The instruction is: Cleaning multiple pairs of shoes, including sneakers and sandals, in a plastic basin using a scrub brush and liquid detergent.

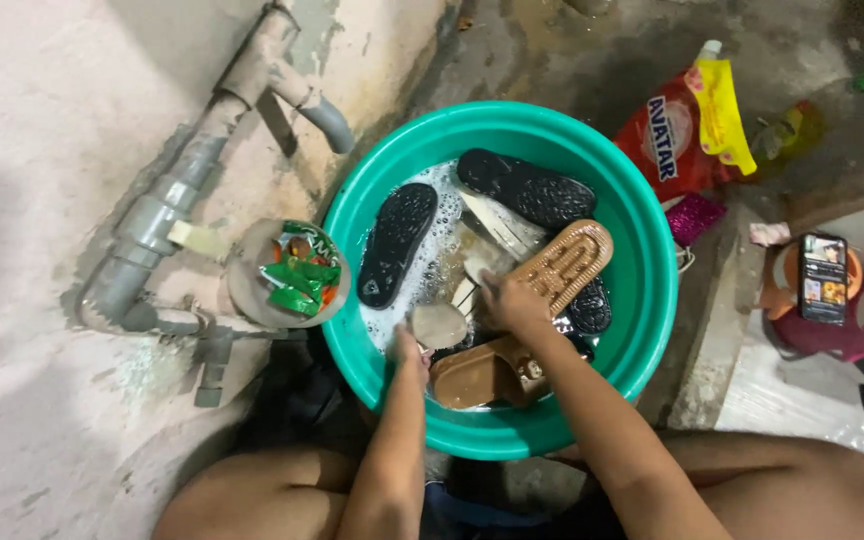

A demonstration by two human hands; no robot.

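Observation:
A teal basin (652, 290) holds soapy water and several sandals. Two black sandals (397, 243) (527, 187) lie at the back, a tan ribbed one (564, 262) in the middle and a dark brown one (477, 378) at the near rim. My left hand (407, 350) grips the rounded grey-brown end of a sandal (439, 325) just above the water. My right hand (514, 303) rests, fingers curled, at the near end of the tan sandal. What sits under its fingers is hidden.
On the left wall, grey pipes (157, 215) carry a small dish of green sachets (292, 275). A red and yellow detergent bag (682, 130) lies behind the basin. A phone (823, 278) rests on an orange and pink thing at right. My bare knees frame the bottom.

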